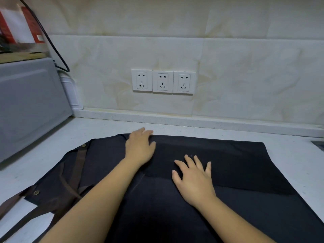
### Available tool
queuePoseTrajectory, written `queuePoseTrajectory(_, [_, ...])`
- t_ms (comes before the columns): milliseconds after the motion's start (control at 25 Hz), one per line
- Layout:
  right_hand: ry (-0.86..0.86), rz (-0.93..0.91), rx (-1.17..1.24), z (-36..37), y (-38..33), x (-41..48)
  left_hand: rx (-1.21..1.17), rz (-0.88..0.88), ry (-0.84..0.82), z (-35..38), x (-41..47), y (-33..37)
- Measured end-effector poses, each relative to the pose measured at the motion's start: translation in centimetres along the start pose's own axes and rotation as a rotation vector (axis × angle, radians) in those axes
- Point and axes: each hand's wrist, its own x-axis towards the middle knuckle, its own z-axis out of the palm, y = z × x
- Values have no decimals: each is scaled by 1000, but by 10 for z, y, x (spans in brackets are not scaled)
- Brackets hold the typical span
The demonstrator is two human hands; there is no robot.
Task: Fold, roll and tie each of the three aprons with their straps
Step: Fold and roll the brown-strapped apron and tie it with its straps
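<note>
Here, with your left hand and right hand spread flat, take the soft, limp apron by its folded edge.

A home kitchen: a pale stone bench runs along a marbled tile wall with three wall sockets, and a grey microwave stands at the left.

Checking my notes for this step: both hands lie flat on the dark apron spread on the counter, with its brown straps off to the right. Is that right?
Not quite. The head view shows the brown straps off to the left, not right. The left hand and right hand do lie flat on the dark apron spread on the counter.
</note>
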Motion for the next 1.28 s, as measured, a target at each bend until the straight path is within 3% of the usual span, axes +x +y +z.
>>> queuePoseTrajectory(80, [5, 10, 38, 0, 0, -1, 164, 120, -225, 17, -21, 34])
queuePoseTrajectory(200, [15, 66, 75, -7, 14, 9, 237, 58, -378, 39, -38, 56])
queuePoseTrajectory(400, [-56, 295, 19, -26, 100, 45, 185, 54, -154, 49, -49, 53])
queuePoseTrajectory(520, [312, 459, 104, -38, 148, 45, 161, 74, -101, 49, -48, 53])
queuePoseTrajectory(600, [441, 583, 210, -50, 174, 42, 160, 91, -94, 50, -47, 55])
queuePoseTrajectory(760, [338, 690, 378, -66, 209, 52, 150, 99, -95, 51, -49, 57])
queuePoseTrajectory(1000, [449, 690, 692, -82, 220, 77, 125, 110, -63, 50, -49, 57])
queuePoseTrajectory(1160, [487, 690, 644, -75, 221, 90, 119, 111, -60, 49, -42, 56])
queuePoseTrajectory(1280, [460, 692, 235, -58, 215, 86, 148, 107, -138, 52, -39, 55])
